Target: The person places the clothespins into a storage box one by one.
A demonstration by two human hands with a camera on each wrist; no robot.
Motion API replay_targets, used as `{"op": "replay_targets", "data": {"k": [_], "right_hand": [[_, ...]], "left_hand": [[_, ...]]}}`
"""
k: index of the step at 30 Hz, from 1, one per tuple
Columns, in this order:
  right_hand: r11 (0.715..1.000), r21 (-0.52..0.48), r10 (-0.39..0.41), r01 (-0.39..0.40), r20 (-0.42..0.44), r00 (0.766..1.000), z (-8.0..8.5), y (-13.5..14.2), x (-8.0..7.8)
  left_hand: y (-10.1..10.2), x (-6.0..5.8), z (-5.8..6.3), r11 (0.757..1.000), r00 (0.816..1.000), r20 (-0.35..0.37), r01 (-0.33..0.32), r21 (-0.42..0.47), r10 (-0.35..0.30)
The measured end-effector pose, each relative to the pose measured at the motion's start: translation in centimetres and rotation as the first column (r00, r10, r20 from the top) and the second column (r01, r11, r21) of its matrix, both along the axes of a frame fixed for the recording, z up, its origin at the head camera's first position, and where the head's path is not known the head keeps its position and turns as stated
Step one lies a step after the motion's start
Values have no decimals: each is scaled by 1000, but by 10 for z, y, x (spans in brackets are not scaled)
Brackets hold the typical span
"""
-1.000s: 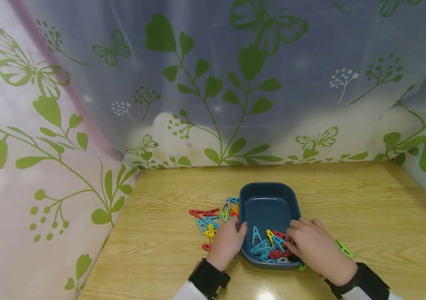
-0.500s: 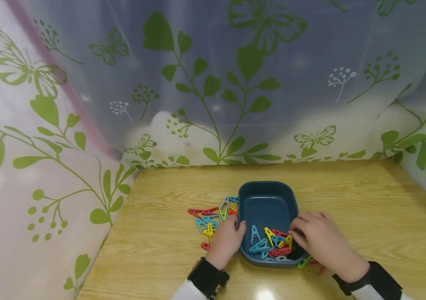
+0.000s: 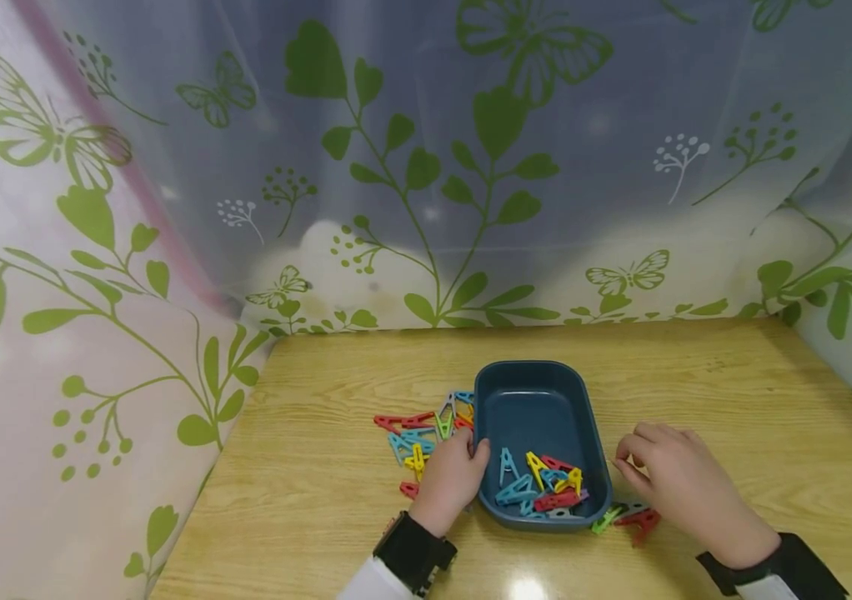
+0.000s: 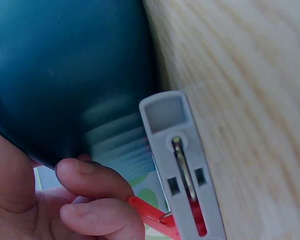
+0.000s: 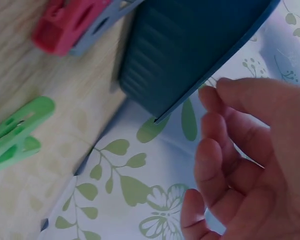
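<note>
A dark blue plastic tub (image 3: 534, 433) stands on the wooden table, with several coloured clothespins (image 3: 542, 487) lying in its near end. At its left side my left hand (image 3: 450, 479) pinches the rim, thumb over the edge and fingers outside. Close to that hand, the left wrist view has a grey clothespin (image 4: 180, 160) and a red clothespin (image 4: 152, 217) on the table side. My right hand (image 3: 677, 471) is apart from the tub on its right, fingers loosely curled; the right wrist view has nothing between them. A green clothespin (image 5: 15, 132) lies on the table below it.
Several loose clothespins (image 3: 414, 437) lie spread left of the tub. Beside its near right corner are a green clothespin (image 3: 606, 518) and a red clothespin (image 3: 642, 522), with a grey one. A patterned curtain (image 3: 426, 208) hangs along the table's back and sides.
My right hand has drawn back rightward out of the tub, leaving a yellow clothespin in the pile. Clothespins at the near right corner are now uncovered. The left hand keeps its hold.
</note>
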State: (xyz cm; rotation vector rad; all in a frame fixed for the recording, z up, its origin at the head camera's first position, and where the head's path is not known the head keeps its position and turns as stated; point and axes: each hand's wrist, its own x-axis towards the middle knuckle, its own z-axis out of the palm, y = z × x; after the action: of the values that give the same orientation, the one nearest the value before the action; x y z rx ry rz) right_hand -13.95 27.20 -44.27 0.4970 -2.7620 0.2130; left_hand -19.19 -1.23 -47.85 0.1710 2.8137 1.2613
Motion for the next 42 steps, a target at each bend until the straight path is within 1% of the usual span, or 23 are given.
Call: {"op": "replay_targets", "data": {"k": [3,6,10,13,19,22,28,33,37,42], "right_hand": [[1000,30,1,-2,16,1000,-5,4,1],[998,50,22,-23,28,999,-10,7,1],[996,46,71,-74,64,995,-19,7,0],[995,39,93,-97,99,991,-24,4,0],[996,52,67,-78,189,980,-30,-4,0],[996,60,48,-63,217,975,-32,-6,-1],[995,83,37,-56,216,976,-35,-8,-2],[996,76,40,-57,209,977,-34,-7,-3],[996,63,55,-67,171,984,-32,-4,-2],[994,47,92,-98,115,989,-29,4,-3]], "left_hand": [[0,0,0,1000,1000,2,0,2,0],[-1,-1,-1,1000,1000,0,0,3,0],[-1,-1,-2,1000,1000,0,0,1,0],[-1,-1,-2,1000,1000,-1,2,-2,-2],[0,-1,-1,1000,1000,-5,5,-4,-5],[0,-1,-1,1000,1000,-6,5,-5,-5],[0,0,-1,1000,1000,-8,1,-6,-1],[0,0,0,1000,1000,-18,-4,-9,4],[0,1,1,1000,1000,-28,-4,-11,3],[1,1,0,1000,1000,-15,-5,-15,5]]}}
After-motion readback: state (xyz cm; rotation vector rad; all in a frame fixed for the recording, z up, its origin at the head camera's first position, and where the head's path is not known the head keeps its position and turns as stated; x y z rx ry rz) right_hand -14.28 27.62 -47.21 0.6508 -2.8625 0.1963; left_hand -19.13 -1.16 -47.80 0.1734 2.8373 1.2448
